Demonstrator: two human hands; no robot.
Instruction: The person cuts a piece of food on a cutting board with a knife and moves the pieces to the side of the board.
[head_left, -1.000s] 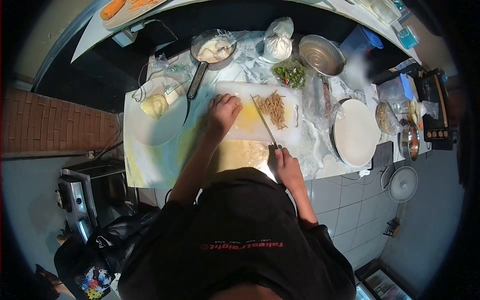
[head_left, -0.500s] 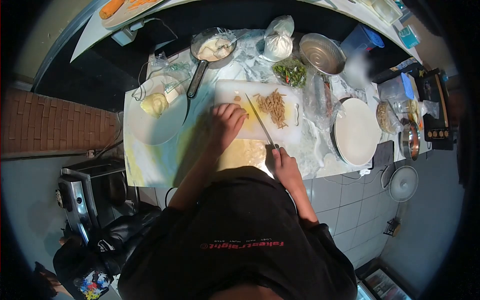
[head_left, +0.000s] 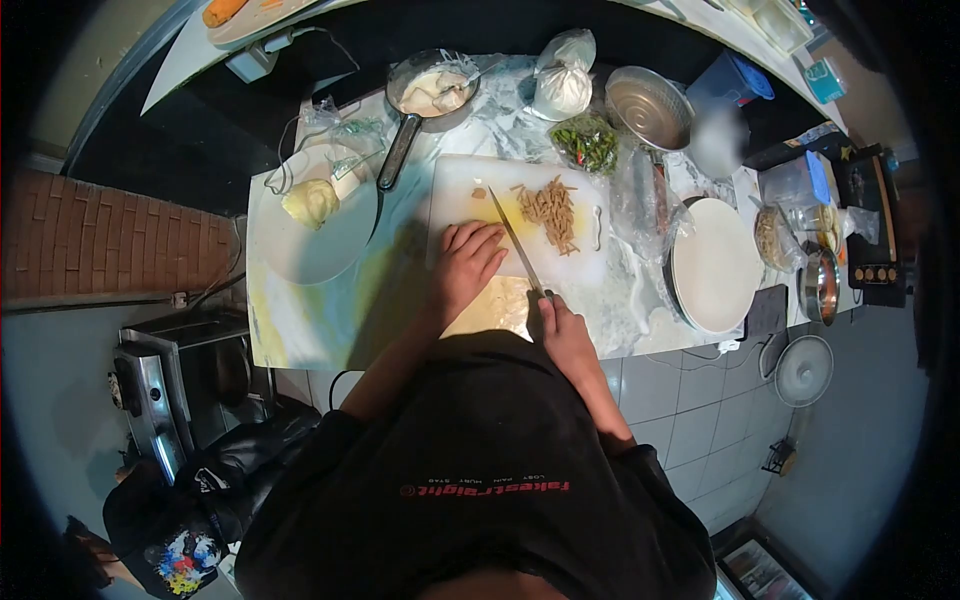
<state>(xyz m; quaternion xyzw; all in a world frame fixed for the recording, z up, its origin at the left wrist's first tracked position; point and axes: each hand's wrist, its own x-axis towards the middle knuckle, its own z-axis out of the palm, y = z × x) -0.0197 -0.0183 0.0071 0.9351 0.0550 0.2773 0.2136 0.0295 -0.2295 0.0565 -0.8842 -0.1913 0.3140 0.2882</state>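
Note:
My right hand (head_left: 567, 340) is wrapped round the handle of a kitchen knife (head_left: 518, 243), whose long blade points away from me over the white cutting board (head_left: 450, 185). Beside the blade, my left hand (head_left: 468, 265) rests on the board with its fingers curled and pressed down. Whatever lies beneath those fingertips is hidden. To the right of the knife is a pile of thin brown strips (head_left: 549, 212), cut from some food I cannot identify. One small brown piece (head_left: 479, 193) lies apart, left of the knife tip.
On the left, a large plate (head_left: 290, 255) holds a pale cabbage-like piece (head_left: 311, 204). Behind the board stand a pan (head_left: 447, 118), a tied bag of white stuff (head_left: 562, 90), bagged green chillies (head_left: 586, 143) and a metal pot (head_left: 645, 108). A white round plate (head_left: 715, 265) sits right.
My left hand has moved slightly toward me and to the right, with its fingers nearer the blade. The knife has shifted a little left at the handle. The strips stay piled.

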